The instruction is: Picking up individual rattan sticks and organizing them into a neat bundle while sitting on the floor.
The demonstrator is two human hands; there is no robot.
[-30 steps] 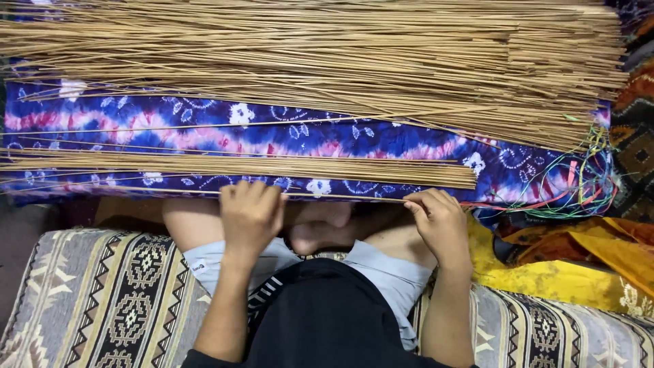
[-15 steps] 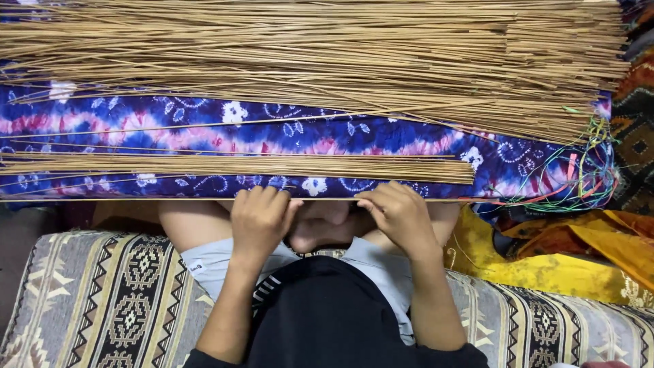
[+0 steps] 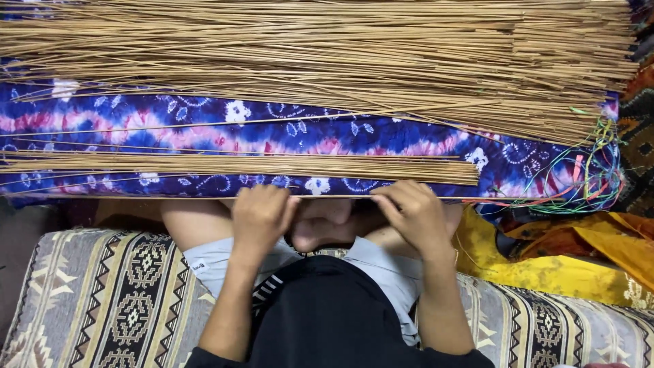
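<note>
Both hands are seen at the near edge of the blue cloth (image 3: 204, 129), w/ a thin stick (image 3: 170, 195) lying along that edge. Left hand (image 3: 262, 215): fingers curled together, tips pinched on the stick just left of centre. Right hand (image 3: 415, 215): fingers bent & bunched, tips pressed to the same stick a bit to the right; whether it's fully clamped can't be told. The hands are near each other, not touching. A small bundle (image 3: 238, 165) of sticks is laid flat on the cloth just above the hands; a much bigger pile (image 3: 327, 61) is spread across the far side. Coloured threads (image 3: 586, 177) are tangled at the cloth's right end. Yellow fabric (image 3: 545, 272) is bunched at right, beside the patterned cushion (image 3: 102, 307) under the legs.
</note>
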